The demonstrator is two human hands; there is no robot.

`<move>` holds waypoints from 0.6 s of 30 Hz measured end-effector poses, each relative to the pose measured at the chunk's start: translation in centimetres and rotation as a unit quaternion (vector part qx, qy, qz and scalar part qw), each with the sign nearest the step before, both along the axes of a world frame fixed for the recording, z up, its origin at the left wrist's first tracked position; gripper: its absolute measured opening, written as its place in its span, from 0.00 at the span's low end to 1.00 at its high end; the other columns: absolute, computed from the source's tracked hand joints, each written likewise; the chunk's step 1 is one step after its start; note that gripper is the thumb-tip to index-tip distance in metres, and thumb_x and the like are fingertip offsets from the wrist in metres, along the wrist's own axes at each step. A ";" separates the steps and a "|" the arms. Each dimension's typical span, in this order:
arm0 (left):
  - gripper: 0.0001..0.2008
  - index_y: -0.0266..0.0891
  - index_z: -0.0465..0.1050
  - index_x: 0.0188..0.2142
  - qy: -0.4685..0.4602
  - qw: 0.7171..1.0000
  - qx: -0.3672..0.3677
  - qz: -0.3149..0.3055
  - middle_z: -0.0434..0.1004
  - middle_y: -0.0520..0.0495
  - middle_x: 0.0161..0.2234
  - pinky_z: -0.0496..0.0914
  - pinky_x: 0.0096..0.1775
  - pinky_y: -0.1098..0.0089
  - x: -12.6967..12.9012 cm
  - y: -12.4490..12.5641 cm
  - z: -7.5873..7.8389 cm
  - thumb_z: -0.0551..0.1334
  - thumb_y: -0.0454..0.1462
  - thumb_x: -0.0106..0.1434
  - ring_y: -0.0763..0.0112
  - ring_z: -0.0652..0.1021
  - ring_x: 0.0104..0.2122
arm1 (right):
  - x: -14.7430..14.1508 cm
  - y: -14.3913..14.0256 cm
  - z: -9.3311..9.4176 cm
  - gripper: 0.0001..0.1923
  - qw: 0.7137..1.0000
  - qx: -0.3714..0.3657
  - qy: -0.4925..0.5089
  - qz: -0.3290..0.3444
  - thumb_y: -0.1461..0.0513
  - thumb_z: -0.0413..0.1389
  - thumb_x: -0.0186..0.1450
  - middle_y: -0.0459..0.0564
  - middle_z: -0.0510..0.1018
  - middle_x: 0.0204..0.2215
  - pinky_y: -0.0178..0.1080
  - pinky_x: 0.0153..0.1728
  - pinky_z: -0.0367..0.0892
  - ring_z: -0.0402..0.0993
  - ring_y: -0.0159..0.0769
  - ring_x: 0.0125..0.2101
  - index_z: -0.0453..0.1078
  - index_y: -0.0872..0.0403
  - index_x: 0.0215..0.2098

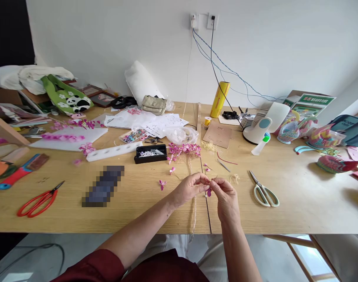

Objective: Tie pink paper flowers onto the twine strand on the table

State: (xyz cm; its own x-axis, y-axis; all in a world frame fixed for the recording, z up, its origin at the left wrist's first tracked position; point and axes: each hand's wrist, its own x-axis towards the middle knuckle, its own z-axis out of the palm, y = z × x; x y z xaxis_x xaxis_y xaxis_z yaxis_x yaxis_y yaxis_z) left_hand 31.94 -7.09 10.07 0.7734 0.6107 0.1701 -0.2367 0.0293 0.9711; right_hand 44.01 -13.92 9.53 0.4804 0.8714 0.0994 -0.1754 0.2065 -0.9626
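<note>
My left hand (192, 188) and my right hand (226, 197) meet over the table, their thumbs and fingers pinched together. Between the fingertips shows a small purple flower (208, 192); the fingers hide most of it. A pale braided cord (194, 213) runs under my left hand and hangs over the table's front edge. Loose pink flowers lie nearby, one (162, 185) left of my left hand and another (172, 170) just beyond it. Farther back is a pink flower cluster (185, 150) beside the cord.
Green-handled scissors (265, 194) lie to the right, red-handled pliers (39, 201) to the left. Behind the hands are a black tray (150, 154), a white strip with holes (114, 151) and a tweezer-like metal tool (224, 165). A white fan (259, 123) stands at back right.
</note>
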 end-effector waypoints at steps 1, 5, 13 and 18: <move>0.10 0.35 0.67 0.36 -0.007 1.000 -0.016 -0.005 0.70 0.48 0.30 0.65 0.40 0.69 0.1 0.1 -0.1 0.61 0.39 0.57 0.72 0.72 0.33 | 0.1 0.0 -0.1 0.09 1.000 0.002 0.004 -0.002 0.58 0.61 0.53 0.44 0.69 0.20 0.37 0.28 0.63 0.63 0.30 0.22 0.68 0.54 0.23; 0.09 0.34 0.69 0.36 -0.027 0.997 -0.076 0.014 0.71 0.47 0.34 0.64 0.41 0.70 0.3 0.7 0.0 0.61 0.38 0.57 0.73 0.71 0.35 | 0.1 0.3 -0.6 0.08 0.999 0.010 0.031 -0.013 0.60 0.63 0.51 0.45 0.71 0.24 0.37 0.33 0.63 0.66 0.33 0.29 0.69 0.54 0.23; 0.09 0.37 0.65 0.36 -0.021 0.995 -0.091 0.022 0.68 0.51 0.31 0.63 0.36 0.73 0.6 -0.4 -0.4 0.61 0.33 0.54 0.76 0.69 0.32 | -0.1 0.4 -0.9 0.08 0.998 -0.003 0.057 0.005 0.59 0.63 0.51 0.46 0.72 0.25 0.39 0.33 0.64 0.67 0.34 0.28 0.70 0.53 0.23; 0.06 0.35 0.70 0.34 0.062 0.996 0.022 0.063 0.71 0.47 0.32 0.63 0.39 0.71 0.6 0.1 -0.5 0.60 0.34 0.55 0.72 0.70 0.35 | 0.5 0.6 -0.6 0.07 0.999 -0.001 -0.027 -0.023 0.58 0.62 0.51 0.45 0.73 0.23 0.39 0.35 0.64 0.68 0.35 0.29 0.70 0.53 0.23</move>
State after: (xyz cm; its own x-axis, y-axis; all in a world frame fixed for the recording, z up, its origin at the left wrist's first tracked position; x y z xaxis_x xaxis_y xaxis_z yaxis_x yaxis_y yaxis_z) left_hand 32.55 -6.97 9.55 0.7075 0.6987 0.1061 -0.1138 -0.0356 0.9929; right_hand 44.53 -13.27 8.92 0.5132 0.8493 0.1235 -0.1142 0.2103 -0.9709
